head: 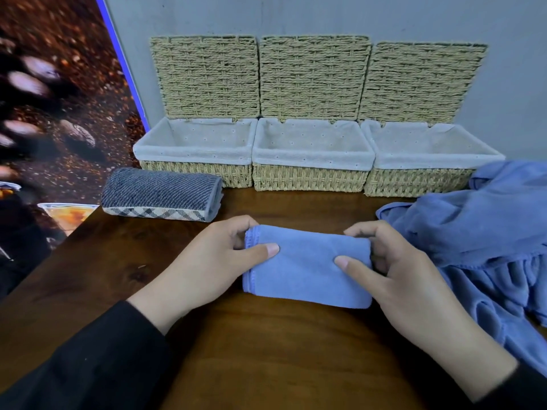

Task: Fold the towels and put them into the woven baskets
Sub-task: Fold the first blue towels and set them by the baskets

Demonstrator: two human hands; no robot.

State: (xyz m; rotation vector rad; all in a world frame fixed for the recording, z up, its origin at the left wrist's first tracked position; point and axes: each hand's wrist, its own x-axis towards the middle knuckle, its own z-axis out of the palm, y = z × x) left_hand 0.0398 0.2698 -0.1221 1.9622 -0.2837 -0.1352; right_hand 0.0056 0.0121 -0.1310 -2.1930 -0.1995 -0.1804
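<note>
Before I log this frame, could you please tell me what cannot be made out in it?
- Blue pile: cut off by the right edge of the head view; the towel count is unclear.
- Left hand and right hand: fingers curl under the blue towel, which hides them.
- Grey towel: layers inside hidden by its own fold.
- Table: front cut off by the bottom edge.

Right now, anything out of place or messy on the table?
Only the heap of blue towels at the right, crumpled and unfolded. The grey towel sits folded outside the left basket; all three baskets look empty.
</note>
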